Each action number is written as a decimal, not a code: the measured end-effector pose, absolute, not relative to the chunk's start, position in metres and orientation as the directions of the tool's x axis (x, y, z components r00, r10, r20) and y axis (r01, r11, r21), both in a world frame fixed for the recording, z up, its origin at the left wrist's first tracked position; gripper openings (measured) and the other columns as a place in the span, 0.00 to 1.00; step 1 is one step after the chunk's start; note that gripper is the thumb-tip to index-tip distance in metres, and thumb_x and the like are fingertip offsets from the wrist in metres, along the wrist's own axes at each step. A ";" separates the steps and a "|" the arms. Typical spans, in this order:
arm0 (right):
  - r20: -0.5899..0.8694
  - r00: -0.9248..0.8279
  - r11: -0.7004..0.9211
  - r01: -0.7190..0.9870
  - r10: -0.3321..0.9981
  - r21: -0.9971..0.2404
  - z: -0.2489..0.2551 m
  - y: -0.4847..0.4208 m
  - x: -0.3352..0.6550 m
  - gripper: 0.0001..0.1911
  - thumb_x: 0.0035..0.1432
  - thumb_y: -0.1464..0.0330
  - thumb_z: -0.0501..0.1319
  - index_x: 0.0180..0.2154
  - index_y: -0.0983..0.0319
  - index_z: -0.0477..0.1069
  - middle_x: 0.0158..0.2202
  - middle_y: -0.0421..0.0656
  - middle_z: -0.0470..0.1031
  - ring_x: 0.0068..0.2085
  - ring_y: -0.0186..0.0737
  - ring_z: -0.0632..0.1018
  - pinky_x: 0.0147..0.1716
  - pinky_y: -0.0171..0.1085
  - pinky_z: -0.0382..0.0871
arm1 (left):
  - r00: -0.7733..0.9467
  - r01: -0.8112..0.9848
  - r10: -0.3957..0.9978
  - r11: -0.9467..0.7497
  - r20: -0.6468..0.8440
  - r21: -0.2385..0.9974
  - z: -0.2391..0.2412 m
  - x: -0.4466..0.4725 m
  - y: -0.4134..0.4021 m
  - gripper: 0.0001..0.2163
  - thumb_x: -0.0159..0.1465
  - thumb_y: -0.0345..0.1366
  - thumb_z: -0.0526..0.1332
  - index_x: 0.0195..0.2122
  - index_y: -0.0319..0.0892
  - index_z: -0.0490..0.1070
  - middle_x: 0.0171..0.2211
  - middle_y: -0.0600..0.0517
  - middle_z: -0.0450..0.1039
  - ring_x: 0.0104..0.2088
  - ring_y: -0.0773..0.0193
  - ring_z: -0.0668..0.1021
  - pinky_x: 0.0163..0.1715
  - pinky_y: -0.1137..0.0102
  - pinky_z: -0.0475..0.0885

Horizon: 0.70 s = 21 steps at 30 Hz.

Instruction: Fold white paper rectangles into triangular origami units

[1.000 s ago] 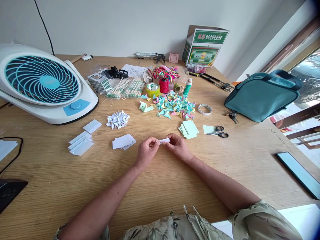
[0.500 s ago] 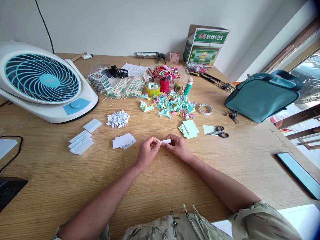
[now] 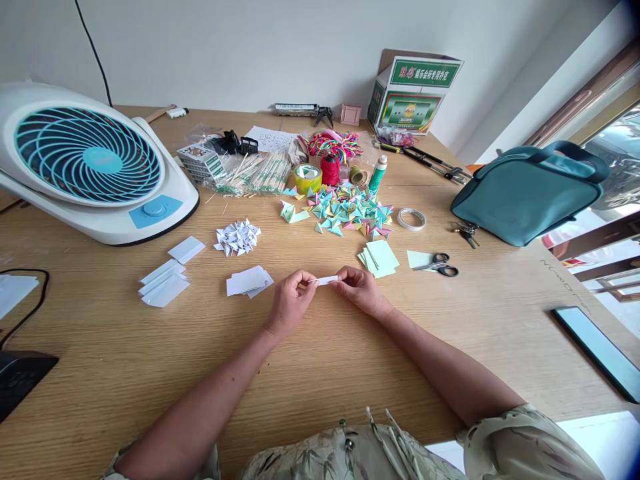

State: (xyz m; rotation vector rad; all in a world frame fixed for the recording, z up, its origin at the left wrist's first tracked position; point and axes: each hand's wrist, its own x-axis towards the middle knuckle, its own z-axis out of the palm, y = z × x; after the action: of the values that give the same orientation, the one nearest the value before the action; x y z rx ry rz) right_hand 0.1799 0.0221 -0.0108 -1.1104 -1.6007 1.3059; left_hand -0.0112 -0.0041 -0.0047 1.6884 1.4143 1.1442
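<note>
A narrow white strip of folded paper (image 3: 326,281) is stretched level between my two hands, just above the table. My left hand (image 3: 293,300) pinches its left end between thumb and fingers. At the other end, my right hand (image 3: 361,291) closes on it the same way. Left of my hands lies a small stack of white paper slips (image 3: 249,281). Behind that stack is a pile of small folded white paper triangles (image 3: 237,238). Pale green paper slips (image 3: 379,259) rest just beyond my right hand.
Coloured folded paper pieces (image 3: 350,210) spread across the middle. Scissors (image 3: 441,263) and a tape roll (image 3: 411,219) lie to the right, near a teal bag (image 3: 530,190). A fan (image 3: 105,163) stands at left, white paper packs (image 3: 164,283) before it. A phone (image 3: 597,353) lies far right.
My hands have drawn slightly apart, so more of the white paper shows between them. It now looks like a narrower, flatter strip. The whole view has shifted a little.
</note>
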 end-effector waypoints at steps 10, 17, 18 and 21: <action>0.068 -0.417 0.153 0.176 0.907 -0.972 -0.010 0.022 0.182 0.13 0.55 0.58 0.63 0.35 0.62 0.68 0.27 0.38 0.66 0.26 0.32 0.65 0.25 0.33 0.58 | 0.153 0.371 0.967 -0.249 0.205 0.895 -0.010 -0.020 0.001 0.06 0.60 0.36 0.59 0.28 0.40 0.69 0.25 0.54 0.71 0.24 0.70 0.71 0.24 0.76 0.66; 0.161 -0.557 0.409 0.356 0.815 -0.840 -0.002 0.020 0.184 0.05 0.56 0.69 0.59 0.28 0.62 0.69 0.28 0.39 0.66 0.27 0.32 0.66 0.26 0.33 0.58 | 0.221 0.412 0.956 -0.272 0.195 0.870 -0.004 -0.020 -0.001 0.04 0.58 0.34 0.58 0.27 0.40 0.68 0.25 0.55 0.71 0.22 0.72 0.68 0.23 0.77 0.66; 0.166 -0.574 0.434 0.370 0.802 -0.822 0.000 0.019 0.183 0.05 0.56 0.70 0.59 0.28 0.62 0.69 0.27 0.39 0.66 0.27 0.32 0.66 0.26 0.33 0.58 | 0.226 0.406 0.955 -0.274 0.194 0.872 -0.004 -0.021 -0.002 0.04 0.58 0.34 0.58 0.27 0.40 0.68 0.25 0.55 0.71 0.22 0.72 0.68 0.23 0.77 0.66; 0.174 -0.573 0.449 0.383 0.801 -0.807 0.000 0.017 0.180 0.05 0.55 0.70 0.59 0.27 0.62 0.68 0.27 0.40 0.66 0.26 0.32 0.66 0.26 0.33 0.57 | 0.222 0.349 0.956 -0.260 0.190 0.900 -0.005 -0.020 -0.002 0.05 0.59 0.35 0.59 0.28 0.40 0.69 0.26 0.54 0.71 0.25 0.70 0.71 0.24 0.76 0.67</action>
State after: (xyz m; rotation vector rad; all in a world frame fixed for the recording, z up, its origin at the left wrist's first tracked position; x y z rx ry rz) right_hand 0.1797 0.0166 0.0000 -0.9874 -2.1571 1.0032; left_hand -0.0200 -0.0017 -0.0053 1.7501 1.2190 1.0276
